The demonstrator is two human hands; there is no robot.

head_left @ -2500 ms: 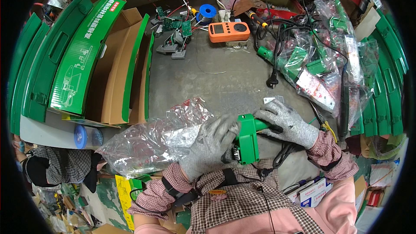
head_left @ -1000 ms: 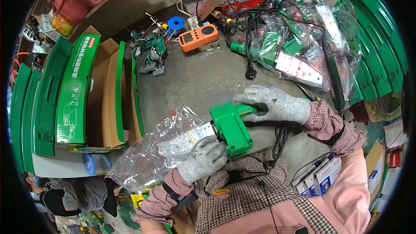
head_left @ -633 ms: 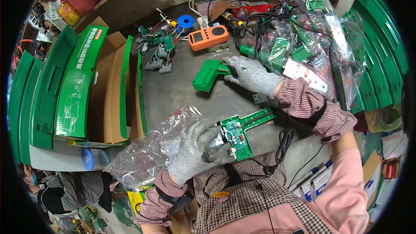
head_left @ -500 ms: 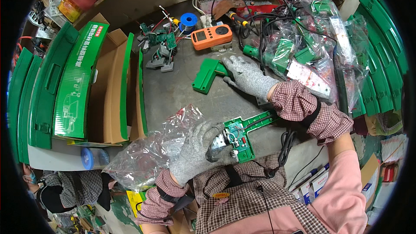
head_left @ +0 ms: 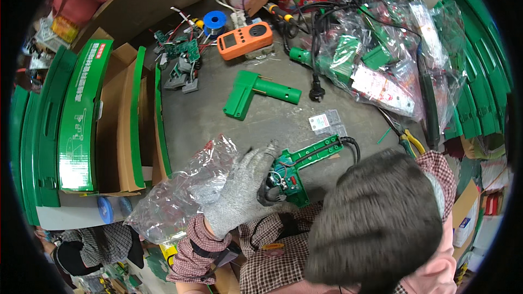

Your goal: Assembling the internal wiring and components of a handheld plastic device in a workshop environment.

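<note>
Our left hand [head_left: 242, 188], grey-gloved, is grasping the left end of the green half-shell [head_left: 321, 155]; exact fingertip contact is hidden. Half-shell is near the front of the bench [head_left: 201, 114], inside facing up, wired circuit board [head_left: 290, 176] showing, handle channel angled up-right, black cable [head_left: 357, 149] leaving its end. Right hand: we can't tell its state, a dark blurred shape [head_left: 376, 218] blocks the view; we only get part of the right sleeve [head_left: 440, 171]. L-shaped green piece [head_left: 248, 91] lies farther back, well apart from the half-shell. Clear plastic bag [head_left: 174, 196] spreads left of our left hand. White-labelled grey plate [head_left: 327, 122] sits just beyond the handle. At the back we see an orange meter [head_left: 245, 41], blue spool [head_left: 214, 20] beside it. Bagged green parts [head_left: 381, 84] on the right, yellow-handled pliers [head_left: 415, 141] near them, green carton [head_left: 81, 120] on the left
</note>
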